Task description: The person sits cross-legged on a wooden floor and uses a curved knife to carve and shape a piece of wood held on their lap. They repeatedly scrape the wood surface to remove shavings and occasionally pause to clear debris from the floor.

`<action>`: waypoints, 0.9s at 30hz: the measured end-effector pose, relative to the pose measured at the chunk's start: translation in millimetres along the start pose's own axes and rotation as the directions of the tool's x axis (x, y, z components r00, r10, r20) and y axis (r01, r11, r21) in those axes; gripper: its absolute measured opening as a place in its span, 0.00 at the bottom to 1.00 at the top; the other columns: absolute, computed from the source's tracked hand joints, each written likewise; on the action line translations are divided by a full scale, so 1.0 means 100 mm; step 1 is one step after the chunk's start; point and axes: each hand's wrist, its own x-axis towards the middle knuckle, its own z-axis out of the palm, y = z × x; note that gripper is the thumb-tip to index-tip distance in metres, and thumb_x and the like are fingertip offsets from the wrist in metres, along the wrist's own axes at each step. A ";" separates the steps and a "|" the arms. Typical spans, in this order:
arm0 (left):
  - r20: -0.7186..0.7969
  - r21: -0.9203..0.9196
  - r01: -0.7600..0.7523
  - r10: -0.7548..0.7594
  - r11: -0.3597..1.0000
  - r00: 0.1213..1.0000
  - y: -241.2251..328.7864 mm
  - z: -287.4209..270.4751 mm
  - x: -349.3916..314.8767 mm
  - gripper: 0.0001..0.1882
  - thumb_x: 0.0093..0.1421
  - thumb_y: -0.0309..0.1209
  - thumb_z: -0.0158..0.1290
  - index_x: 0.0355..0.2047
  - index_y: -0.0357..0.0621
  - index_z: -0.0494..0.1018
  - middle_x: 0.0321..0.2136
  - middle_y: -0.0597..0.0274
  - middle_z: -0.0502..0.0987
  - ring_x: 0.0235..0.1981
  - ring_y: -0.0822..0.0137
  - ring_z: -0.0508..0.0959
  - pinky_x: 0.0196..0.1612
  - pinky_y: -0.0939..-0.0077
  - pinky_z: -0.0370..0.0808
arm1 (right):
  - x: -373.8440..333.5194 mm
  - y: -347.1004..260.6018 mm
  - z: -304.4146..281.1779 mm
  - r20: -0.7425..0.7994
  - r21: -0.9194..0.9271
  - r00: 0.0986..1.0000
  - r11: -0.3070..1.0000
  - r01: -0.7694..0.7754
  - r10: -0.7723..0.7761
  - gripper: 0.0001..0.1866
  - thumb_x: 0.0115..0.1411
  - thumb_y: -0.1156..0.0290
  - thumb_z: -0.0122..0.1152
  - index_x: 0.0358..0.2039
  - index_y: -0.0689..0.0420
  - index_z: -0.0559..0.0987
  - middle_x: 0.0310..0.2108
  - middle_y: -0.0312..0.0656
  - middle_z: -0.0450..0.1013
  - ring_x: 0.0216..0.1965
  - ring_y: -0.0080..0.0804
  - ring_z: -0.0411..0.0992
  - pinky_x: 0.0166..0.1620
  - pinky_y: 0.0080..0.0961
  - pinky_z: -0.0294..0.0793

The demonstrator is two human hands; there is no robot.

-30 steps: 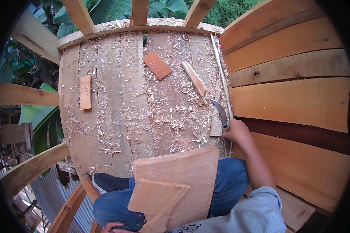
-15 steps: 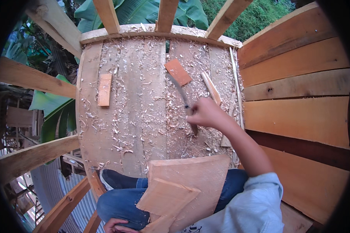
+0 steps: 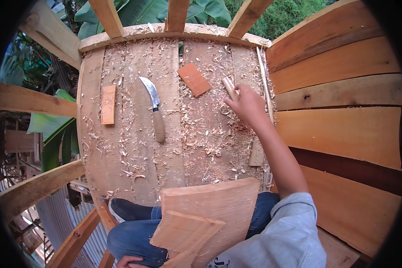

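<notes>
My right hand (image 3: 246, 103) reaches over the plank floor at the right, its fingers closed round the near end of a split wooden stick (image 3: 230, 88). To its left, a curved-blade knife (image 3: 158, 124) with a wooden handle lies on the planks, touched by neither hand. Across my lap rests a wide wooden board (image 3: 228, 201), and a smaller angled wooden piece (image 3: 187, 231) lies on top of it. At the lower edge, my left hand (image 3: 130, 261) rests against my thigh beside the wood, partly cut off, its visible fingers stretched out.
An orange-brown rectangular block (image 3: 194, 79) and a narrow light block (image 3: 108, 105) lie among curled shavings on the plank floor (image 3: 169, 156). A low wooden rim (image 3: 174, 31) with upright slats borders the far side. A plank wall (image 3: 339, 129) stands at the right.
The knife has left my right hand and now lies on the planks farther left. My right hand has moved up and right and taken hold of the wooden stick.
</notes>
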 end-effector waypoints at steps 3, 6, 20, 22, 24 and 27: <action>-0.020 0.024 -0.020 0.020 1.000 1.000 -0.03 -0.01 -0.01 0.48 0.49 0.69 0.54 0.48 0.30 0.66 0.24 0.41 0.79 0.25 0.53 0.82 0.30 0.62 0.83 | -0.02 0.18 0.12 -0.019 -0.070 1.000 0.998 0.006 -0.007 0.24 0.52 0.53 0.66 0.41 0.59 0.77 0.33 0.47 0.78 0.37 0.41 0.78 0.42 0.37 0.76; -0.035 0.026 -0.023 0.024 0.999 0.999 0.05 0.04 -0.01 0.47 0.50 0.68 0.53 0.48 0.30 0.66 0.23 0.40 0.79 0.24 0.53 0.82 0.29 0.62 0.83 | 0.01 0.10 0.03 0.064 0.016 0.996 0.998 -0.058 0.057 0.25 0.51 0.54 0.67 0.42 0.60 0.77 0.34 0.48 0.78 0.37 0.41 0.78 0.41 0.36 0.76; -0.053 0.029 -0.118 0.120 0.993 0.991 -0.40 -0.22 -0.02 0.46 0.52 0.65 0.54 0.47 0.28 0.66 0.22 0.38 0.79 0.22 0.52 0.82 0.28 0.61 0.83 | 0.62 -0.76 0.48 -0.012 0.643 0.987 0.755 0.128 -0.158 0.21 0.56 0.62 0.61 0.45 0.65 0.77 0.32 0.50 0.79 0.29 0.41 0.79 0.35 0.33 0.79; -0.074 0.012 -0.096 0.097 0.995 0.993 -0.35 -0.16 -0.05 0.46 0.51 0.65 0.55 0.47 0.28 0.66 0.22 0.38 0.79 0.22 0.52 0.82 0.28 0.61 0.83 | 0.53 -0.64 0.32 0.027 0.535 0.992 0.840 0.089 -0.123 0.19 0.58 0.65 0.52 0.47 0.60 0.77 0.42 0.47 0.78 0.42 0.47 0.76 0.50 0.38 0.74; -0.056 -0.009 -0.074 0.074 0.997 0.996 -0.24 -0.10 -0.03 0.46 0.51 0.66 0.55 0.47 0.28 0.66 0.22 0.37 0.78 0.22 0.52 0.82 0.28 0.61 0.83 | 0.46 -0.31 0.30 -0.044 0.350 0.988 0.924 0.155 -0.149 0.21 0.60 0.62 0.53 0.50 0.59 0.75 0.51 0.49 0.72 0.51 0.47 0.71 0.56 0.40 0.68; -0.024 -0.025 -0.050 0.049 0.998 0.998 -0.08 -0.01 0.00 0.46 0.51 0.66 0.55 0.47 0.28 0.65 0.22 0.37 0.78 0.22 0.52 0.82 0.28 0.61 0.83 | 0.32 0.10 0.39 -0.049 0.135 0.965 0.955 0.264 -0.259 0.25 0.63 0.56 0.51 0.56 0.57 0.71 0.61 0.51 0.62 0.63 0.47 0.59 0.64 0.43 0.56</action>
